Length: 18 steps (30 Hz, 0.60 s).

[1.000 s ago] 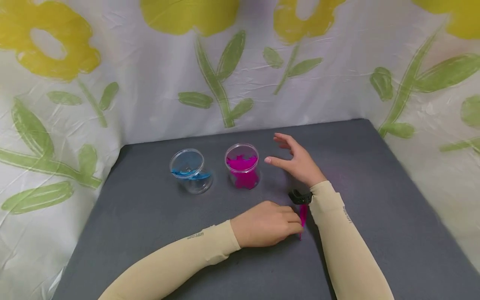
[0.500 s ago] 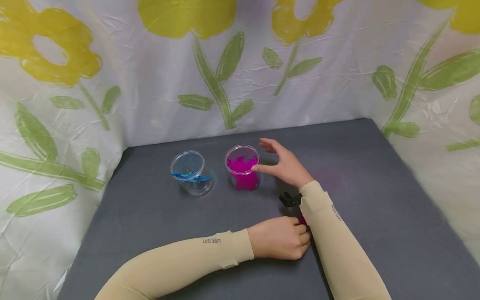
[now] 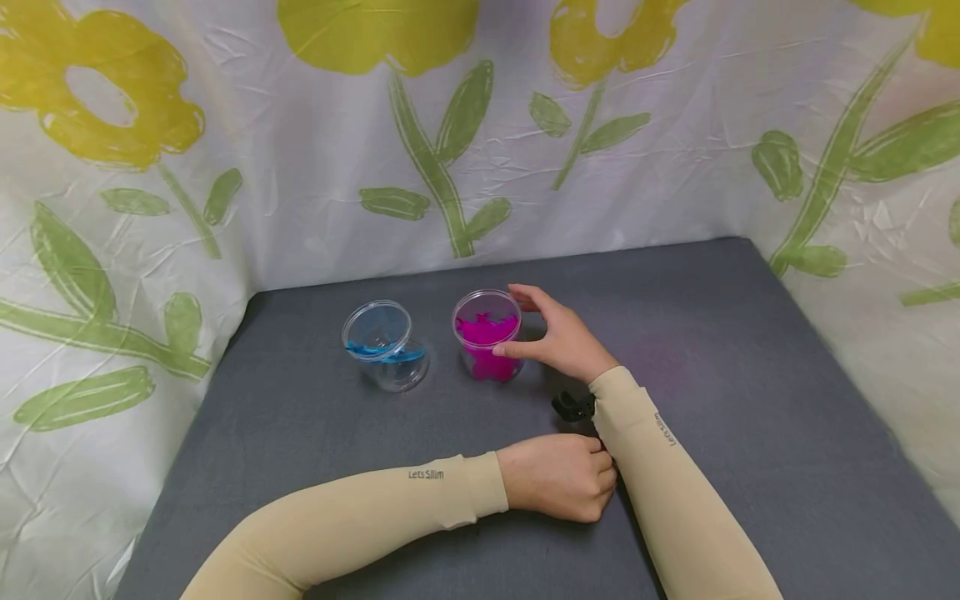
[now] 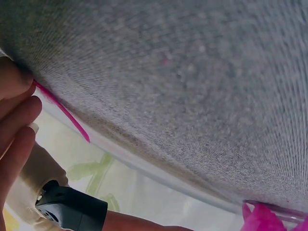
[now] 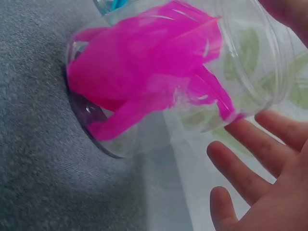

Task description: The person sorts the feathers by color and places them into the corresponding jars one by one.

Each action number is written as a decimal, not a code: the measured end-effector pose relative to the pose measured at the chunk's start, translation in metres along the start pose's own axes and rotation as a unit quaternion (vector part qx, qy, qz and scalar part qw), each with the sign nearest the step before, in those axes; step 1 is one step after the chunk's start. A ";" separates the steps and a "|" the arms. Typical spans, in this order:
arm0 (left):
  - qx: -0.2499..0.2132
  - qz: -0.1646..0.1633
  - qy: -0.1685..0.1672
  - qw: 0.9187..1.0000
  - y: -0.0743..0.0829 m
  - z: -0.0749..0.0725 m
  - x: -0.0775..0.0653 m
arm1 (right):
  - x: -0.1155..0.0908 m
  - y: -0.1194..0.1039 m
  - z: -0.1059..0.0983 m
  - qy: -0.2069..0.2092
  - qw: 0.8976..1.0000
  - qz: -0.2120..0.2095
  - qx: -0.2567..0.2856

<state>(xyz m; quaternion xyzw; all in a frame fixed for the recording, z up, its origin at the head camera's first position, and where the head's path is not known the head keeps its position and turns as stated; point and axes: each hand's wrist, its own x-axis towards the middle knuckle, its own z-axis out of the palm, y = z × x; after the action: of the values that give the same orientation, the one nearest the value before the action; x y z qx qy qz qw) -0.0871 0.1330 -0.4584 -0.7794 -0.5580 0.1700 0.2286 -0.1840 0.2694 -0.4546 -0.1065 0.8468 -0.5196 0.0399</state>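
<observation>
My left hand (image 3: 558, 477) is low over the table in the head view, its fingers curled. In the left wrist view, those fingers pinch a thin pink strip (image 4: 65, 113), seen edge-on; its full shape is hidden. My right hand (image 3: 566, 337) reaches round the right side of a clear plastic jar (image 3: 457, 337), thumb in front and fingers behind. In the right wrist view its fingers (image 5: 240, 168) are spread loosely near the rim; firm contact cannot be told. Inside the upright, lidless jar lie magenta pieces (image 5: 139, 62) with leg-like parts.
Left of that jar stands a second clear jar (image 3: 397, 379) with blue pieces (image 3: 386, 354) inside. A black band (image 3: 573, 407) is on the right wrist. Behind the dark grey table (image 3: 300, 433) hangs a white flower-printed cloth (image 3: 315, 167).
My right hand has moved left to the magenta jar, thumb now in front of it. My left hand has shifted right and nearer; the pink strip is now hidden in the head view.
</observation>
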 end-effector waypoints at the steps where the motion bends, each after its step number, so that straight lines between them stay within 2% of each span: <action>1: 0.000 0.001 0.004 1.000 0.000 0.000 0.000 | 0.000 0.000 0.001 -0.001 1.000 0.000 -0.003; 10: -0.002 0.009 0.023 1.000 0.002 0.002 -0.003 | 0.000 -0.006 0.007 -0.011 1.000 0.002 -0.010; 18: -0.001 0.011 0.024 1.000 0.005 0.004 -0.004 | -0.005 -0.001 -0.002 0.005 1.000 0.003 -0.023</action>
<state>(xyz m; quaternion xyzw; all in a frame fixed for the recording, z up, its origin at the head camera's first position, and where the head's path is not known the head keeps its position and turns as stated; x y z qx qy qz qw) -0.0867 0.1282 -0.4641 -0.7898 -0.5438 0.1526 0.2392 -0.1792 0.2716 -0.4532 -0.1019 0.8590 -0.5006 0.0344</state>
